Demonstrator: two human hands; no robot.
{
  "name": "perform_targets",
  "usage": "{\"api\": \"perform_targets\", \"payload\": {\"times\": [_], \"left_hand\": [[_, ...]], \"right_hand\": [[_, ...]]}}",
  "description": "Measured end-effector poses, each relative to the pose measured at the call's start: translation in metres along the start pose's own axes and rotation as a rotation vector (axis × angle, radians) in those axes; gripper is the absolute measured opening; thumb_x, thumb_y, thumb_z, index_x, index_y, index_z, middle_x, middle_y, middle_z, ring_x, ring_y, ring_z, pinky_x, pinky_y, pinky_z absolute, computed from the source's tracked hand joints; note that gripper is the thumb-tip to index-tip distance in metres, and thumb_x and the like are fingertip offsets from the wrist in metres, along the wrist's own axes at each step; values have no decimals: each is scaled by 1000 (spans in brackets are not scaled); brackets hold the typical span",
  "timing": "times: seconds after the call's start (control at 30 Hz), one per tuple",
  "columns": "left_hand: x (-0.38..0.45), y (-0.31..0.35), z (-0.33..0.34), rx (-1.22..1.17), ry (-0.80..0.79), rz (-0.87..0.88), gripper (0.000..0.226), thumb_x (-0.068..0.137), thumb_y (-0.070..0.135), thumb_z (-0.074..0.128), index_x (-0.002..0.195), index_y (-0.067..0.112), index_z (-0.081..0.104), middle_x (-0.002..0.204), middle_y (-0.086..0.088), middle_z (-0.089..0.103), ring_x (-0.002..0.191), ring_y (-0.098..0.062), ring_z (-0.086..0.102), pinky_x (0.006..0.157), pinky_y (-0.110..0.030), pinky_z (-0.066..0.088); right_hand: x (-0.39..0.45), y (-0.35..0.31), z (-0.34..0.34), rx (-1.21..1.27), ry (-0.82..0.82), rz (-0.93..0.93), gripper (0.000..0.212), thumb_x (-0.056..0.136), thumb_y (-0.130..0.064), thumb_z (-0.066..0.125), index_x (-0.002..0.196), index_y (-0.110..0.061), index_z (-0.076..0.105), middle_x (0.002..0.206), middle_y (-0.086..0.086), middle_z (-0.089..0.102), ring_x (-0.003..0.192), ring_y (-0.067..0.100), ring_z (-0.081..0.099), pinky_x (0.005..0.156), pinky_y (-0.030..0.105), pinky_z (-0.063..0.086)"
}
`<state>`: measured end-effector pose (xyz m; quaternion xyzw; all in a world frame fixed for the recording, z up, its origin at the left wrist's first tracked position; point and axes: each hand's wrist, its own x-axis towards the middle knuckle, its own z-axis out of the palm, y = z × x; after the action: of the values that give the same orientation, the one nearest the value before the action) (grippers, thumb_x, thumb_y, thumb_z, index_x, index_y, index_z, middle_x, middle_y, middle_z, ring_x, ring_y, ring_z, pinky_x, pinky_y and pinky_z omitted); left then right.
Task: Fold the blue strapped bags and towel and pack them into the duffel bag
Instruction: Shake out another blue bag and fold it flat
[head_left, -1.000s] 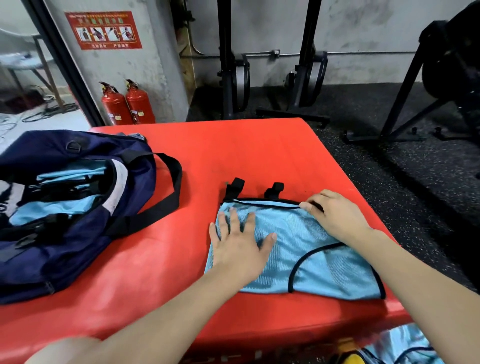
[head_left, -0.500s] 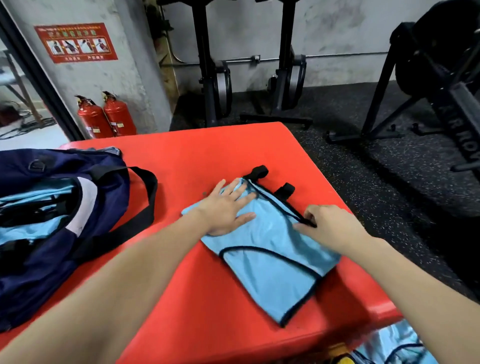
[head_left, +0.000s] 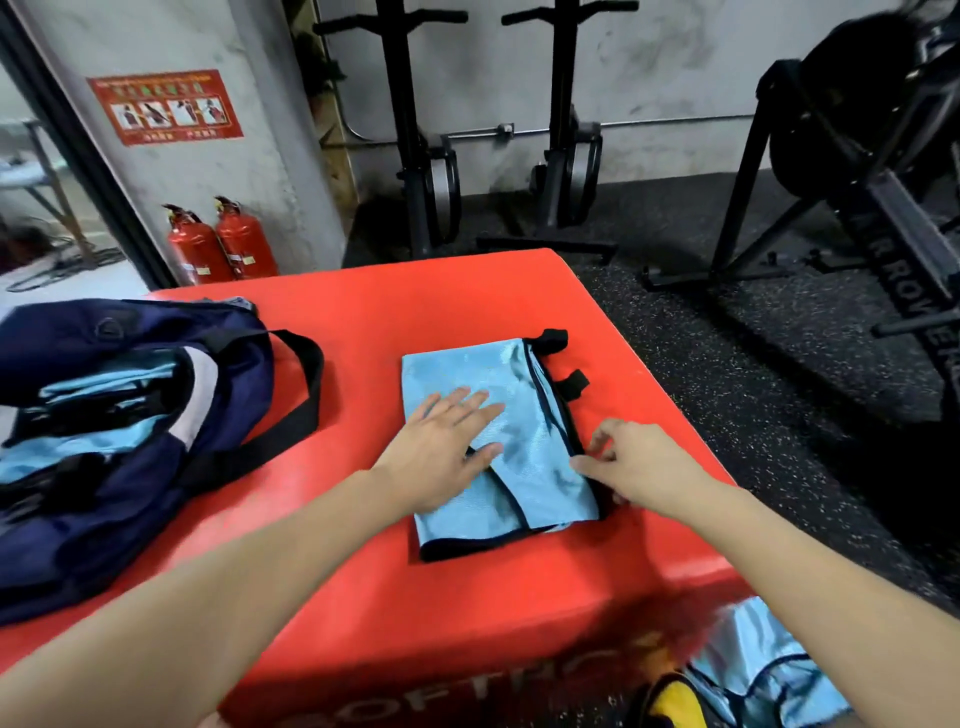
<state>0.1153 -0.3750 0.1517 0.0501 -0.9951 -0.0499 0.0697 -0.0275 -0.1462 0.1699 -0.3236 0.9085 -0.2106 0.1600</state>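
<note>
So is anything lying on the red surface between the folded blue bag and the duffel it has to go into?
Nothing visible. The stretch of red mat between the folded blue bag and the duffel bag is bare, apart from the duffel's own black strap looping out toward it. The left hand lies flat on the bag.

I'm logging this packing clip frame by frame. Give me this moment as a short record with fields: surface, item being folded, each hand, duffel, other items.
surface: red padded box
item being folded: light blue strapped bag, lying flat, black strap loops at its far right edge
left hand: left hand flat on the bag, fingers straight
right hand: right hand at the bag's right edge, fingers curled at the black trim
duffel: navy duffel bag on the left, open, blue fabric inside
other items: more blue fabric below the box
</note>
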Motion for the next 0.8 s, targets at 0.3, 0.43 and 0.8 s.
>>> {"api": "perform_targets", "payload": {"times": [0.3,0.43,0.8], "left_hand": [[-81,20,-2,-306,13,-84,48,91,63,58,128,33,64,124,12,66,121,-6,53,103,-32,45],[-87,26,2,-268,-42,-92,57,89,65,60,130,26,63,127,9,64,124,-10,51,106,-28,41],[-79,37,-4,-160,15,-196,28,93,33,52,116,20,62,106,-5,70,103,-29,62,86,-41,51]], "right_hand": [[-38,-17,26,-320,-80,-562,46,79,-57,71,117,-32,67,113,-14,63,111,7,51,99,27,39],[-40,-26,39,-440,48,-596,38,86,-55,57,109,-29,71,105,-8,66,109,16,61,93,35,42],[-34,-36,36,-6,27,-389,23,89,-33,65,79,-13,59,73,-3,60,70,17,55,68,37,45]]}}
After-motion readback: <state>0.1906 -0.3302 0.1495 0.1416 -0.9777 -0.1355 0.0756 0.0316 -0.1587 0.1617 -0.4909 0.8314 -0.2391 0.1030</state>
